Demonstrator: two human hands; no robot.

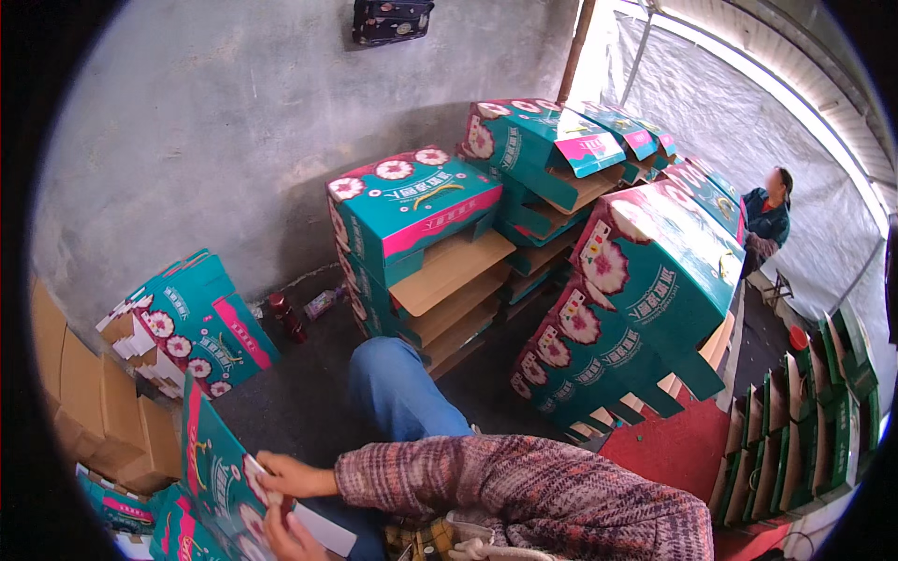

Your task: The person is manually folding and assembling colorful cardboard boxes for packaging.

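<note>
My right grip [301, 477] pinching carton [222, 463] by right edge, long side running away; left grip [292, 539] lying nearer me, hold unclear.

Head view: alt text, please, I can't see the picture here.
The right hand grips the edge of a printed teal carton at lower left, the left hand close below. Stacks of open teal cartons fill the middle, with flattened cartons at left and another person at far right.

Beyond the held carton [217, 463], there is room over the dark floor [295, 407] between the flattened cartons [192, 327] and box stack [412, 220], narrowed by the bent knee [398, 379] and red flask [286, 320].
</note>
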